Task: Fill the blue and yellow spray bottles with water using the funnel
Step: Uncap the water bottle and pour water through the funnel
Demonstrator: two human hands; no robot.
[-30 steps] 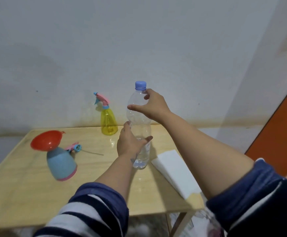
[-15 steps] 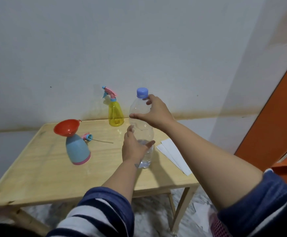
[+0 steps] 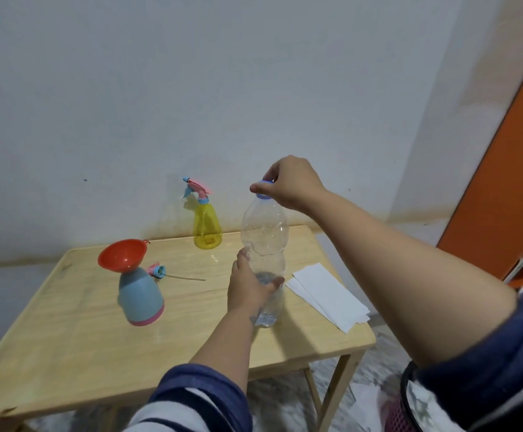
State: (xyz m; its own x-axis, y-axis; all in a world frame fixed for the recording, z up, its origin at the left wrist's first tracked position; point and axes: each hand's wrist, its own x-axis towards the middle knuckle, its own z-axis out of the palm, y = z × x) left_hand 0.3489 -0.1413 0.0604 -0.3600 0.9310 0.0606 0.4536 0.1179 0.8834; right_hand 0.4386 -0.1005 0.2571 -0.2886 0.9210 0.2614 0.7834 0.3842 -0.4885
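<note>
A clear water bottle [image 3: 263, 232] stands on the wooden table [image 3: 76, 332], with a little water at its bottom. My left hand [image 3: 249, 285] grips its lower part. My right hand [image 3: 288, 182] pinches its blue cap [image 3: 264, 196] from above. The blue spray bottle [image 3: 140, 296] stands left of it with the red funnel [image 3: 121, 255] in its neck. Its detached pink and blue spray head [image 3: 158, 270] lies just behind it. The yellow spray bottle [image 3: 206, 227], spray head on, stands at the back by the wall.
Folded white paper towels [image 3: 328, 296] lie near the table's right edge. An orange door or cabinet [image 3: 509, 169] stands at the far right. The wall runs directly behind the table. White scraps and a pink basket lie on the floor below.
My right hand has risen from the bottle's shoulder to its cap and now pinches it. The left hand keeps its hold. The camera has pulled back and shifted.
</note>
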